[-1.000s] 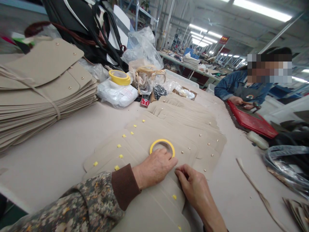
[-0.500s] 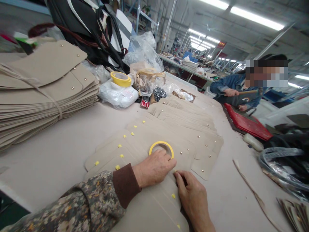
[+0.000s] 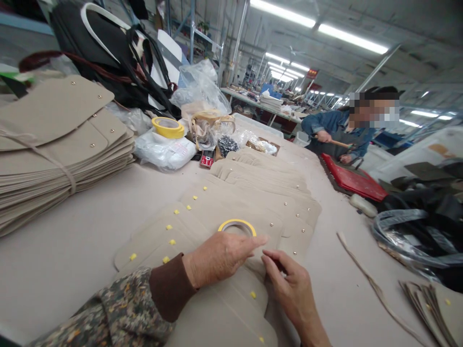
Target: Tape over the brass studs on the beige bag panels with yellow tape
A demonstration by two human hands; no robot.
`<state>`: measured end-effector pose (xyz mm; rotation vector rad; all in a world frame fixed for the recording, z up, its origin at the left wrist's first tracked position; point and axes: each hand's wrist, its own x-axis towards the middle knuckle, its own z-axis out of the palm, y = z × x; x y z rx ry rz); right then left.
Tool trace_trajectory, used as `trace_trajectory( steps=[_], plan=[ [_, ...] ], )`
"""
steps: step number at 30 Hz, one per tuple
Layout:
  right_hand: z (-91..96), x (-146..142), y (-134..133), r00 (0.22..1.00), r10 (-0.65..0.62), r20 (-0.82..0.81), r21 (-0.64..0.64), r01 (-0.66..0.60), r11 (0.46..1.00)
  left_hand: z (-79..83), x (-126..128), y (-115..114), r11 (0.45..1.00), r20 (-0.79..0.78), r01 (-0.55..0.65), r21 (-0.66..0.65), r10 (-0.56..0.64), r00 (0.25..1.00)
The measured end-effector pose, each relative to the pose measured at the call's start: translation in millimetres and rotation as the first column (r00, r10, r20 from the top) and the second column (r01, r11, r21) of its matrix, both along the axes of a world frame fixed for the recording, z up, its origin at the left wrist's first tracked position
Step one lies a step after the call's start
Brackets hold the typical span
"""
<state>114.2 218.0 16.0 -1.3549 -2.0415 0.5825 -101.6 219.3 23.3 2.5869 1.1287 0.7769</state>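
My left hand (image 3: 220, 256), in a brown-cuffed camouflage sleeve, is closed around the near side of a roll of yellow tape (image 3: 237, 223), with its forefinger stretched to the right. The hand hides the lower part of the roll. Just to the right, my right hand (image 3: 291, 284) has thumb and forefinger pinched near the left fingertips; anything between them is too small to make out. Beneath both hands lie overlapping beige flat panels (image 3: 217, 318), with small yellow tape pieces (image 3: 172, 242) along the edges and metal studs (image 3: 285, 204) on the right ends.
At left stands a tied stack of beige panels (image 3: 54, 164). Behind are plastic bags (image 3: 164, 152), another yellow tape roll (image 3: 168, 127) and a black bag (image 3: 97, 53). A beige strip (image 3: 372, 282) lies at right. Across the table a person (image 3: 336, 132) holds a hammer over a red pad (image 3: 352, 176).
The view has shifted, so the scene sits further left and lower. My left forefinger has straightened out, and my right pinch has drawn slightly apart from the panel edge.
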Motion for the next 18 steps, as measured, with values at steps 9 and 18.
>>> trace_trajectory(
  steps=[9,18],
  plan=[
    [0.8,-17.5,3.7,0.975,0.215,0.061,0.38,-0.222,0.898,-7.0,6.8,-2.6,0.998,-0.008,-0.041,-0.042,0.041,0.999],
    [-6.7,-24.3,0.1,0.998,0.061,0.025,0.449,-0.066,0.891,1.8,6.9,0.2,0.999,-0.093,-0.041,-0.017,0.039,0.995]
  ],
)
